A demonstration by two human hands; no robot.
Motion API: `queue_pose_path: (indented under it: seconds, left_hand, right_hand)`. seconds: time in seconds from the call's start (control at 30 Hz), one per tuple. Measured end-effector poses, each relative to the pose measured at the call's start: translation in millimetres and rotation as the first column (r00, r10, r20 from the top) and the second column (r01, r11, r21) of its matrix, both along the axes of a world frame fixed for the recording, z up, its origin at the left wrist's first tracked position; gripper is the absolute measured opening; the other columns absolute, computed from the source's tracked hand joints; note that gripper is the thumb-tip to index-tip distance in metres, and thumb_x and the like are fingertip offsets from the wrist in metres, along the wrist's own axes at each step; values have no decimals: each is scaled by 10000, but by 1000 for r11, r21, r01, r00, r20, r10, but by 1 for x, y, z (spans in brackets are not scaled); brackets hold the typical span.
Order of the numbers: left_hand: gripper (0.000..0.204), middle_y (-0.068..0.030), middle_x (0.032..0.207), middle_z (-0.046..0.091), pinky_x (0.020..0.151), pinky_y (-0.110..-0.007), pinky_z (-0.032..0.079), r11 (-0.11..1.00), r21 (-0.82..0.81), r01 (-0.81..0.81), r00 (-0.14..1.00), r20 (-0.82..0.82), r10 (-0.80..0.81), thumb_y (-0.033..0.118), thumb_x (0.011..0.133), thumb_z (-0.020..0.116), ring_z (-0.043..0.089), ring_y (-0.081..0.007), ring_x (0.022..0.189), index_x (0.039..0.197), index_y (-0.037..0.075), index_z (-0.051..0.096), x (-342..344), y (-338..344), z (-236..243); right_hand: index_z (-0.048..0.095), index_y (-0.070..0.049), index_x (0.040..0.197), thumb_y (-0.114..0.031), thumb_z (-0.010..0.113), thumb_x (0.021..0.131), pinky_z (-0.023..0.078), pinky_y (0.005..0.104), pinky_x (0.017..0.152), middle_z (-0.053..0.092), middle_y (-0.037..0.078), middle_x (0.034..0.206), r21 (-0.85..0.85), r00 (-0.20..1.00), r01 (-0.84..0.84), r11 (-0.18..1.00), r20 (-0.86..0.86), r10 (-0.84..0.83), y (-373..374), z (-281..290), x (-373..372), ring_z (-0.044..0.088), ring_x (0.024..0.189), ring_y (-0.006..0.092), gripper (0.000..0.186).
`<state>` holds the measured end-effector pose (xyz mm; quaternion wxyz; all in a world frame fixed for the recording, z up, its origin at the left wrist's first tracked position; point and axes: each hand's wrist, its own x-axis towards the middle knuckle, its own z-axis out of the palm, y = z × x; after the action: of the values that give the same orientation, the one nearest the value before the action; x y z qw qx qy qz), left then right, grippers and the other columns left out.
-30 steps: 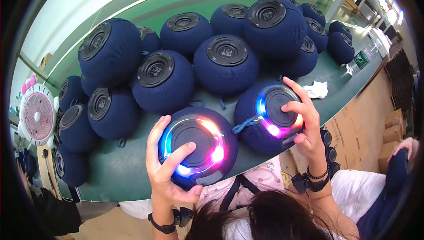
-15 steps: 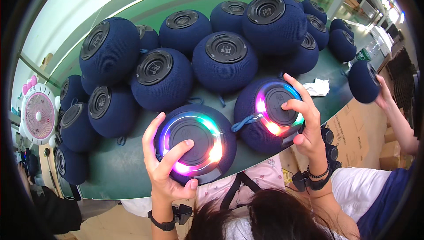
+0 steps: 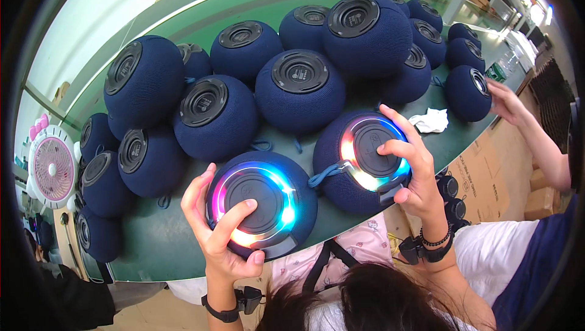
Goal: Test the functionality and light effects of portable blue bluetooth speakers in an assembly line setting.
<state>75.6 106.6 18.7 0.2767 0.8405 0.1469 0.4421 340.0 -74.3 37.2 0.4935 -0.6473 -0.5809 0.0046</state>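
Two round navy fabric speakers sit at the near edge of the table, their black tops facing up inside glowing rainbow light rings. My left hand (image 3: pixel 220 228) grips the left speaker (image 3: pixel 309 194) around its side, with the index fingertip on the middle of its top. In the same way my right hand (image 3: pixel 417 169) holds the right speaker (image 3: pixel 329 145), a finger resting on its top. A blue cord loop (image 3: pixel 323 175) hangs from the right speaker's ring. The undersides of both speakers are hidden.
Several unlit navy speakers (image 3: pixel 300 102) stand piled behind, black bases up. A crumpled white tissue (image 3: pixel 430 121) lies to the right on the green table (image 3: pixel 161 249). Another person's hand (image 3: pixel 509 102) is at a speaker (image 3: pixel 466 96) on the right. A pink-and-white fan (image 3: pixel 53 163) stands at left.
The other person's speaker has come down to the left onto the table, and that hand's fingers have loosened. Colours in both light rings have shifted. My hands keep their hold.
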Motion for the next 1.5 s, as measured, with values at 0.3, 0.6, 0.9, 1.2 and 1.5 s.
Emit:
queue_pose_path:
  seconds: [0.3,0.6,0.9,1.2,1.5]
  left_hand:
    - [509,-226,1314,343,1016,-575,407,1000,-15,7,1000,3,-7,437,629,669,425,-518,1244,1022,120,729,0,-1,1]
    - [498,-220,1241,354,1038,-618,380,1000,-4,9,1000,-5,-9,439,629,661,405,-484,1241,1007,123,729,0,0,1]
    - [487,-212,1232,360,1008,-583,401,1000,5,-9,1000,-3,10,443,637,644,440,-532,1214,1005,137,730,0,0,0]
    - [478,-212,1226,354,1001,-579,405,1000,-11,16,1000,-10,-16,416,635,665,439,-535,1218,1023,141,721,-1,0,2]
    - [476,-213,1224,349,994,-581,406,1000,-5,2,1000,-13,-2,432,658,672,441,-534,1215,1028,137,718,-1,-1,2]
  right_hand:
    - [626,-92,1086,-801,504,758,407,454,1000,434,291,1404,-19,1000,18,1000,10,-18,-1,1,-1,531,1184,436,790]
    - [631,-92,1085,-799,512,755,410,456,997,436,286,1406,-3,1000,14,1000,-3,-14,0,0,-1,540,1180,432,790]
    - [626,-83,1086,-792,516,759,403,453,1006,434,290,1404,-10,1000,11,1000,5,-11,-1,1,-1,536,1187,431,789]
    - [623,-69,1092,-776,520,773,384,460,1022,414,285,1419,-4,1000,-2,1000,-8,2,-1,1,-2,520,1204,427,783]
    - [619,-87,1092,-764,504,795,373,472,1025,420,286,1411,-27,999,11,1000,31,-10,-2,1,-1,501,1203,441,748]
